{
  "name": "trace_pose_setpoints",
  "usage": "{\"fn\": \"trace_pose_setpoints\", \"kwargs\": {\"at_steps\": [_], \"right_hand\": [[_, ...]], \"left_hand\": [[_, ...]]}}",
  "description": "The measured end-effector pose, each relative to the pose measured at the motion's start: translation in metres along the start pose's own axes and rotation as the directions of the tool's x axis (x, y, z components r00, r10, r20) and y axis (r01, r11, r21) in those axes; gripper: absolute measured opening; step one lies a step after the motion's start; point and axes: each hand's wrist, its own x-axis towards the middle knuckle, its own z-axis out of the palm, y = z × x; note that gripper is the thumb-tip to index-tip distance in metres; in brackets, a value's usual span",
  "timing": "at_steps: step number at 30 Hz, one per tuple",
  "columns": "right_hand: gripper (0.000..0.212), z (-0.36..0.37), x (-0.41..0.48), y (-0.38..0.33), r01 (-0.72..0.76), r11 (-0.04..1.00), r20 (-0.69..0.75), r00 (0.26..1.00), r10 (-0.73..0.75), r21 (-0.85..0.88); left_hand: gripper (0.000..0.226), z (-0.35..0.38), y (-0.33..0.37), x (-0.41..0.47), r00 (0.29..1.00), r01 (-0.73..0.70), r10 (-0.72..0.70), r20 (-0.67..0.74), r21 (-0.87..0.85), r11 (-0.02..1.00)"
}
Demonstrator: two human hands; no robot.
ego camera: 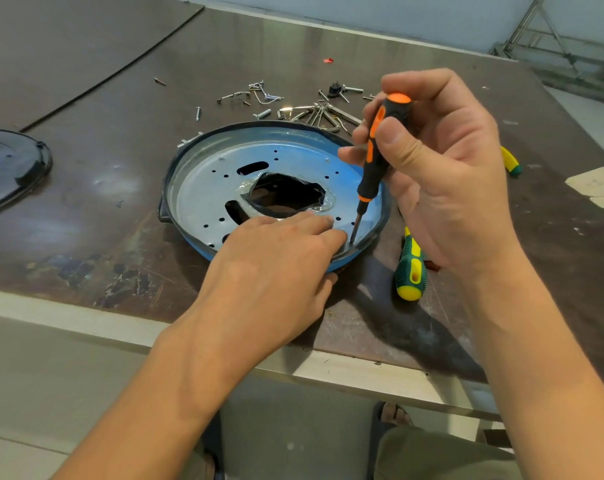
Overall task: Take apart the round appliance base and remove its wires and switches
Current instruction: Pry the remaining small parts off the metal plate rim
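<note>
You sit at a worn, dark brown worktable [85, 209] with a pale metal edge. Its surface is scratched and blotched, and a dark sheet [68, 39] overlaps its far left corner. Behind it runs a pale wall [362, 15], with a grey metal frame [563, 39] standing in the far right corner of the room. Below the table edge, a sandalled foot [392, 415] rests on the light floor.

One round appliance base [293, 157] lies flat near the middle of the table, close to the front edge. It has a blue rim, and its perforated metal plate has a ragged hole at the centre. Your left hand [276, 258] lies on the near part of the plate with fingers laid out flat and the thumb against the rim's outer side. Your right hand [446, 188] grips the orange-and-black screwdriver [373, 168] nearly upright, its tip set on the plate just beside your left fingertips.

There are three screwdrivers in all. The two green-and-yellow ones lie on the table, one [410, 268] just right of the base and one [511, 161] partly hidden behind your right hand. One scatter of loose screws and metal parts [293, 105] sits just behind the base. One black round cover [9, 168] lies at the left edge, well apart. One small red scrap [328, 60] lies farther back, and two paper pieces [596, 183] lie at the right.
</note>
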Motion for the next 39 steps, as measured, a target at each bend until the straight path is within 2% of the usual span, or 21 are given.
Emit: {"fn": "trace_pose_setpoints", "kwargs": {"at_steps": [6,11,14,16,20,22,25,28,31,33,36,39], "right_hand": [[0.029,-0.006,0.000,0.006,-0.019,1.000,0.074,0.997,0.017,0.019],[0.021,-0.010,0.000,0.005,-0.003,1.000,-0.038,0.999,0.002,-0.029],[0.014,-0.008,0.001,0.003,0.063,0.990,-0.075,0.994,-0.073,-0.125],[0.021,-0.009,0.002,0.003,0.101,0.981,-0.064,0.992,-0.113,-0.167],[0.030,-0.015,0.001,0.004,0.067,0.989,-0.024,0.997,-0.070,-0.134],[0.029,-0.013,0.001,0.002,0.051,0.992,-0.045,0.997,-0.057,-0.112],[0.033,-0.010,0.003,-0.001,0.098,0.977,-0.073,0.991,-0.114,-0.189],[0.026,-0.016,0.004,0.001,0.159,0.963,-0.066,0.982,-0.177,-0.217],[0.028,-0.018,0.001,0.005,0.140,0.979,-0.066,0.986,-0.151,-0.152],[0.021,-0.013,0.000,0.005,0.131,0.984,-0.073,0.987,-0.140,-0.125],[0.011,-0.010,0.004,0.001,0.160,0.971,-0.118,0.976,-0.182,-0.175],[0.012,-0.016,0.006,0.000,0.152,0.976,-0.151,0.973,-0.176,-0.159]], "left_hand": [[0.041,0.000,0.000,-0.001,1.000,0.000,0.000,-0.002,-0.001,1.000],[0.039,0.000,0.000,0.000,1.000,-0.005,0.005,0.001,-0.003,1.000],[0.038,0.000,0.000,-0.001,1.000,-0.001,0.001,0.000,0.001,1.000],[0.038,0.000,0.000,-0.001,1.000,0.001,-0.001,0.000,0.001,1.000],[0.038,-0.002,0.000,-0.001,1.000,0.006,-0.006,0.008,-0.007,1.000],[0.038,-0.002,0.000,0.000,1.000,-0.004,0.004,0.010,-0.005,1.000],[0.038,-0.002,0.000,0.001,1.000,-0.008,0.008,0.000,0.004,1.000],[0.036,-0.002,0.001,0.000,1.000,0.001,-0.001,0.000,0.015,1.000],[0.036,-0.002,0.001,-0.001,1.000,0.008,-0.008,0.004,0.017,1.000],[0.036,-0.002,0.001,-0.001,1.000,0.010,-0.010,0.006,0.016,1.000],[0.036,-0.001,0.001,0.000,1.000,0.005,-0.005,0.006,0.015,1.000],[0.035,-0.001,0.001,-0.001,1.000,0.009,-0.009,-0.003,0.017,1.000]]}}
